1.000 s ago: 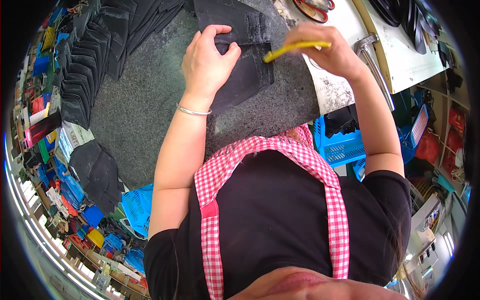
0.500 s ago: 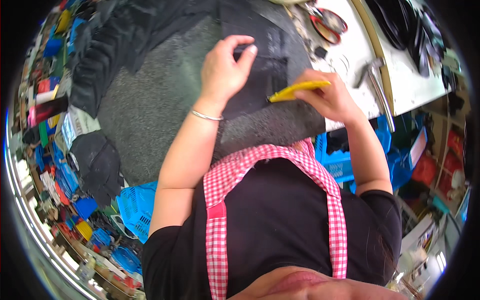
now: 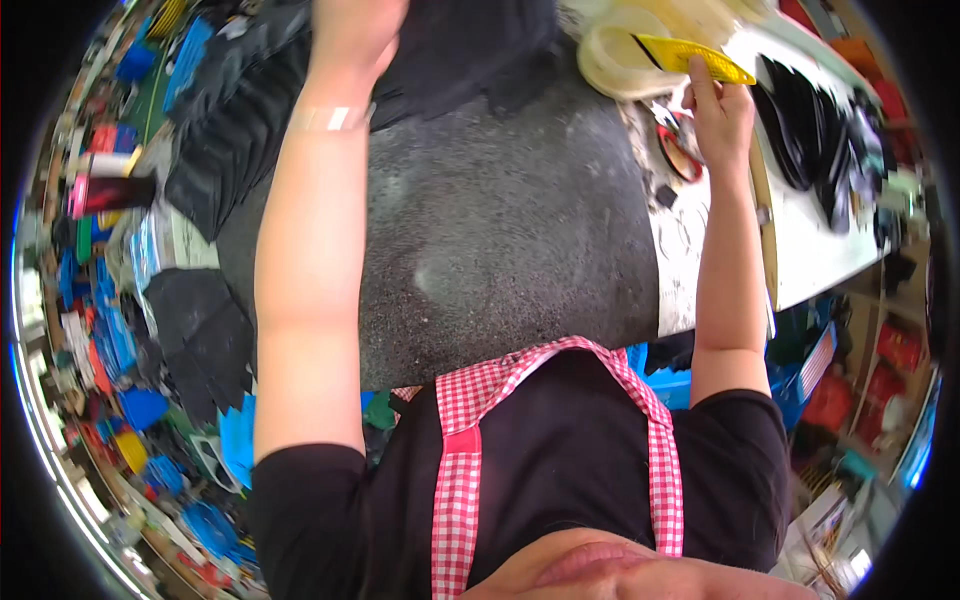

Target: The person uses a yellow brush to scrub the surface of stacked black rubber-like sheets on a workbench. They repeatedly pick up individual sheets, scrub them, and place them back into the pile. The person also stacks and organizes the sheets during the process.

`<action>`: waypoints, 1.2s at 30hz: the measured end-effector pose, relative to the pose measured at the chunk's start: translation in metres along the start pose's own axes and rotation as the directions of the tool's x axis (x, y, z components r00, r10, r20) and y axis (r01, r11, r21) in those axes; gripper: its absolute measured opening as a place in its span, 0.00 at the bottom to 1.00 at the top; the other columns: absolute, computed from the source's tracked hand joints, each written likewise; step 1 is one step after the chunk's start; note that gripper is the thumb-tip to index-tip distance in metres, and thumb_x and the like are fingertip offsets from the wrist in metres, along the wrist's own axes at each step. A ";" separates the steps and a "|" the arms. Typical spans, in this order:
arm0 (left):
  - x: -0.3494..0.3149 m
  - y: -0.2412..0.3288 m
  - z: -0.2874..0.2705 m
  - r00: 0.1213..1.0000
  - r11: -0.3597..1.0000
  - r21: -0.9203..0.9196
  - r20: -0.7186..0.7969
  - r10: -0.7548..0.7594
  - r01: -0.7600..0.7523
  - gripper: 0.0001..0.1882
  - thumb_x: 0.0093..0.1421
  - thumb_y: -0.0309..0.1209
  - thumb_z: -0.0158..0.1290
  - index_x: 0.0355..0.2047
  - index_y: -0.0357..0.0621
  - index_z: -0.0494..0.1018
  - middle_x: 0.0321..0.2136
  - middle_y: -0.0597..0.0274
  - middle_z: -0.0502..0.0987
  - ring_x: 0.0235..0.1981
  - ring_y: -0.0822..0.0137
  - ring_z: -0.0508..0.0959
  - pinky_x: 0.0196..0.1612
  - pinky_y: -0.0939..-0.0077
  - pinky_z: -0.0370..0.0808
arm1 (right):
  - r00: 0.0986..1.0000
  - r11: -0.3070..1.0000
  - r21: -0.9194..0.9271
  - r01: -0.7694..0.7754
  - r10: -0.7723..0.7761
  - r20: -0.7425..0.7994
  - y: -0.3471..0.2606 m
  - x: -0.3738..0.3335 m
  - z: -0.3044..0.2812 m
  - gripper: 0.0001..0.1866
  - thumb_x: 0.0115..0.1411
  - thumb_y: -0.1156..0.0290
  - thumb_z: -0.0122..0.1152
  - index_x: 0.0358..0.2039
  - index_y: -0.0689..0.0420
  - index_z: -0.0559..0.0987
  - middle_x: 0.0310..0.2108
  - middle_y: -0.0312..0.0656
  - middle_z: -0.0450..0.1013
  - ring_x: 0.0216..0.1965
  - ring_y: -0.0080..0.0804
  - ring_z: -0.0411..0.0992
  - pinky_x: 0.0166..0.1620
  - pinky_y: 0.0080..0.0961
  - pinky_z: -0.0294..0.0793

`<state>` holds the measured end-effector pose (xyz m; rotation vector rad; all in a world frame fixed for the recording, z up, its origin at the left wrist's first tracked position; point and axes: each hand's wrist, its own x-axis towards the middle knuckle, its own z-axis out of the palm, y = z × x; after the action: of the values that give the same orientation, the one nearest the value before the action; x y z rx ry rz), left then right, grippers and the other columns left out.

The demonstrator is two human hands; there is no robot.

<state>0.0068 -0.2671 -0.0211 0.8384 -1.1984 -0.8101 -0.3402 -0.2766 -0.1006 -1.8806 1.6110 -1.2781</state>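
Observation:
My left hand (image 3: pixel 356 40) reaches to the top edge, over dark sheet material (image 3: pixel 460 50). Its fingertips are cut off by the frame, so I cannot tell if it holds anything. My right hand (image 3: pixel 722 120) is closed on a flat yellow tool with a dark pointed tip (image 3: pixel 700 62). The tip points left, above a pale translucent tub (image 3: pixel 612 62). Just below that hand lie red-handled scissors (image 3: pixel 678 150), partly hidden by my wrist.
A dark, rough work mat (image 3: pixel 500 240) covers the table in front of me. Layered black pieces (image 3: pixel 225 150) lie at left, and black strips (image 3: pixel 805 125) at right. Blue crates and a packed floor (image 3: pixel 150 410) lie off to the left. A small black scrap (image 3: pixel 666 196) sits beside the mat.
My left hand has moved up and left, off the dark piece near the mat's middle. My right hand has carried the yellow tool up and right to the tub; the dark piece has left the mat's near part.

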 end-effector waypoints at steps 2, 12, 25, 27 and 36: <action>0.041 -0.033 -0.018 0.992 0.804 0.592 -0.055 0.112 -0.058 0.23 0.59 0.34 0.62 0.52 0.36 0.72 0.50 0.39 0.75 0.55 0.44 0.75 0.58 0.51 0.73 | 0.996 0.943 -0.322 0.089 -0.091 0.008 -0.016 0.028 0.024 0.23 0.65 0.54 0.67 0.44 0.65 0.81 0.28 0.47 0.81 0.32 0.31 0.78 0.39 0.32 0.76; -0.146 0.023 -0.097 0.916 0.366 0.923 -0.044 0.398 -0.114 0.38 0.49 0.44 0.70 0.60 0.50 0.71 0.59 0.49 0.68 0.63 0.44 0.65 0.63 0.44 0.61 | 0.999 0.629 -0.776 0.040 -0.009 0.044 -0.044 0.039 0.019 0.62 0.49 0.34 0.74 0.74 0.50 0.51 0.51 0.57 0.78 0.47 0.62 0.79 0.48 0.55 0.77; -0.387 0.185 -0.521 0.485 0.434 0.312 -0.790 -0.376 0.845 0.57 0.55 0.74 0.54 0.70 0.41 0.64 0.68 0.48 0.67 0.65 0.59 0.70 0.67 0.67 0.64 | 0.340 0.650 0.436 0.622 -0.726 0.597 -0.229 -0.200 0.233 0.38 0.54 0.77 0.71 0.66 0.51 0.69 0.61 0.52 0.68 0.63 0.53 0.66 0.63 0.44 0.69; -0.369 0.177 -0.517 0.423 0.575 0.056 -0.736 -0.528 0.816 0.56 0.53 0.74 0.57 0.71 0.45 0.64 0.68 0.54 0.67 0.64 0.61 0.70 0.66 0.67 0.64 | 0.266 0.583 0.419 0.696 -0.752 0.604 -0.250 -0.230 0.278 0.45 0.54 0.63 0.74 0.70 0.55 0.63 0.66 0.54 0.64 0.68 0.55 0.62 0.67 0.51 0.61; -0.391 0.178 -0.496 0.398 0.694 -0.070 -0.775 -0.490 0.717 0.44 0.62 0.66 0.55 0.66 0.45 0.69 0.66 0.62 0.70 0.62 0.66 0.72 0.62 0.74 0.69 | 0.174 0.578 0.592 0.562 -0.782 0.599 -0.361 -0.325 0.387 0.55 0.64 0.39 0.59 0.76 0.60 0.43 0.67 0.73 0.55 0.71 0.69 0.52 0.73 0.55 0.48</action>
<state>0.4399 0.2168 -0.1172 1.7275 -0.1825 -0.7367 0.2031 0.0176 -0.1651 -2.5364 0.0016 -0.4798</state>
